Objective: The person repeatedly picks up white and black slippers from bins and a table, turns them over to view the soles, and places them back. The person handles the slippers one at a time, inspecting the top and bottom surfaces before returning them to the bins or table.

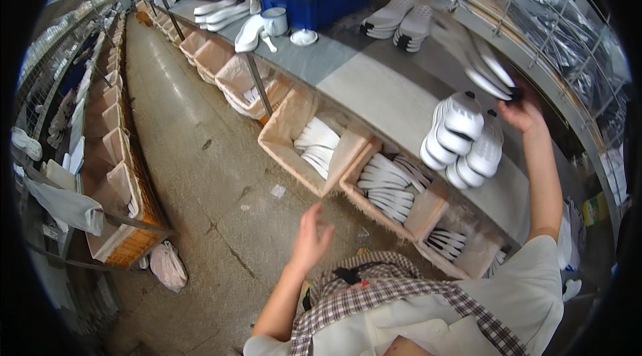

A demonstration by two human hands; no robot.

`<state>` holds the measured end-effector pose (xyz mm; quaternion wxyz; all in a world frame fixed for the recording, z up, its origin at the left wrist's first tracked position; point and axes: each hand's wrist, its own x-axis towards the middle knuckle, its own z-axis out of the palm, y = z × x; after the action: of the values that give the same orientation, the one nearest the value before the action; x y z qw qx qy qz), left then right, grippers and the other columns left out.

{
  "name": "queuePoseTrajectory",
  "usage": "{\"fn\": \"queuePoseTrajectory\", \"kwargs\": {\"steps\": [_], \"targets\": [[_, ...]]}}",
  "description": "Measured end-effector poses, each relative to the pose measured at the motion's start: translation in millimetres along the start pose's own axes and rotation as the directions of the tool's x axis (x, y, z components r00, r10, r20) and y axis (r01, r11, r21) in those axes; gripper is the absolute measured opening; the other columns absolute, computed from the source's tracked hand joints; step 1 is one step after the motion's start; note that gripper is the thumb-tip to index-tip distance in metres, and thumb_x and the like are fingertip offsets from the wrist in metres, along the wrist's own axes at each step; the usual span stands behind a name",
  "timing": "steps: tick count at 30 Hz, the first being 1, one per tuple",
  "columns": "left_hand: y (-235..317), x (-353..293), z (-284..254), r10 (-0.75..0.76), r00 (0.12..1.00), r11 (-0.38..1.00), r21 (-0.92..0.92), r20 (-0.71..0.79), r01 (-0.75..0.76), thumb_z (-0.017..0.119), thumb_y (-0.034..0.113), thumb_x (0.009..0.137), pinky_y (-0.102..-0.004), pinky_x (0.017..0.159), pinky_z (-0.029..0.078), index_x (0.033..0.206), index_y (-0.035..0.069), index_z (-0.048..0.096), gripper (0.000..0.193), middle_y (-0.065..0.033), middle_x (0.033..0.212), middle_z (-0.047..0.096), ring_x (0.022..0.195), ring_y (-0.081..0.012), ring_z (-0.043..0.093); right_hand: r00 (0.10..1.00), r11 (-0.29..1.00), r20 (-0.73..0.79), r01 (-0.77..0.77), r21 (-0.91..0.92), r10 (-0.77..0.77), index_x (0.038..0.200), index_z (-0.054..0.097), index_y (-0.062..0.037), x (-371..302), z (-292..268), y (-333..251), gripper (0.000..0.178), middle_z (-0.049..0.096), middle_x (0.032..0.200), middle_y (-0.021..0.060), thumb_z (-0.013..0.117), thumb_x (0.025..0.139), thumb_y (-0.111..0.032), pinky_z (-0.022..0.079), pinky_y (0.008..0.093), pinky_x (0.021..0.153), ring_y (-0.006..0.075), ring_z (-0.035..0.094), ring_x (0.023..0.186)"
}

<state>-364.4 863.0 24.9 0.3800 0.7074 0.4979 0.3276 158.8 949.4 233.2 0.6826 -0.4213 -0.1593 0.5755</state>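
The white soles (493, 73) in question are in the upper right of the frame, raised over the desk (374, 92) and blurred along their length. The right hand (523, 115) has its fingers clamped on their dark end, though the blur hides exactly how each finger sits, and how many soles are held is hard to tell. The left hand (312, 239), at the lower middle of the frame, is bare, its fingers loosely curled and thumb apart, touching nothing.

Below the right hand, in the right part of the frame, stand a front stack (451, 132) and a rear stack (483, 155) of similar soles, side by side on the desk. More soles lie in the lined basket (428, 219) below the desk's edge.

The soles look like moulded foam or rubber: probably light, springy rather than rigid, and unlikely to break if dropped. Their smooth white sides may slip against one another, so several held by one end could fan out or droop. A hold around the narrow middle, thumb on one face and fingers on the other, would likely balance them better than the end grip and keep their edges lined up.
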Motion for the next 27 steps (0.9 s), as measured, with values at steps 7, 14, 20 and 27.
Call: {"fn": "queuePoseTrajectory", "kwargs": {"steps": [7,14,20,27], "targets": [[32,-8,-49,0.025,0.999,0.706,-0.706,-0.046,-0.050,0.062,0.020,0.087,-0.0356,0.092,0.045,0.138,0.004,0.029,0.063,-0.0141,0.137,0.039,0.119,-0.0245,0.048,0.920,0.895,0.086,-0.346,-0.282,0.383,0.124,0.048,-0.0044,-138,140,214,0.057,0.054,0.121,0.0096,0.063,0.072,-0.024,0.043,0.0461,0.090,0.0237,0.053,0.109],[21,-28,-74,-0.459,0.888,0.199,-0.977,-0.024,0.076,0.048,0.017,0.095,-0.0422,0.097,0.044,0.138,0.001,0.016,0.056,-0.0196,0.132,0.040,0.118,-0.0313,0.048,0.857,0.643,0.509,0.346,-0.683,0.080,0.141,0.014,0.0064,-197,167,365,0.091,0.041,0.132,0.0224,0.069,0.070,-0.009,0.037,0.0386,0.101,0.0305,0.044,0.122],[-9,-55,-78,-0.453,0.890,0.033,-0.997,0.041,0.063,0.043,0.025,0.098,-0.0442,0.095,0.045,0.135,-0.004,0.029,0.049,-0.0199,0.130,0.047,0.115,-0.0325,0.052,0.774,0.432,0.584,0.451,-0.781,0.247,0.133,0.042,0.0025,-203,189,351,0.057,0.059,0.106,0.0152,0.061,0.088,-0.028,0.043,0.0356,0.084,0.0208,0.054,0.100],[1,-84,-57,-0.432,0.745,-0.397,-0.849,0.508,0.348,0.043,0.038,0.097,-0.0379,0.081,0.053,0.116,0.015,0.054,0.031,-0.0048,0.108,0.062,0.097,-0.0210,0.061,0.475,0.178,0.878,0.871,-0.458,-0.066,0.093,0.068,-0.0018,-188,222,358,0.031,0.055,0.096,0.0096,0.055,0.090,-0.030,0.040,0.0327,0.085,0.0232,0.052,0.094]]}}
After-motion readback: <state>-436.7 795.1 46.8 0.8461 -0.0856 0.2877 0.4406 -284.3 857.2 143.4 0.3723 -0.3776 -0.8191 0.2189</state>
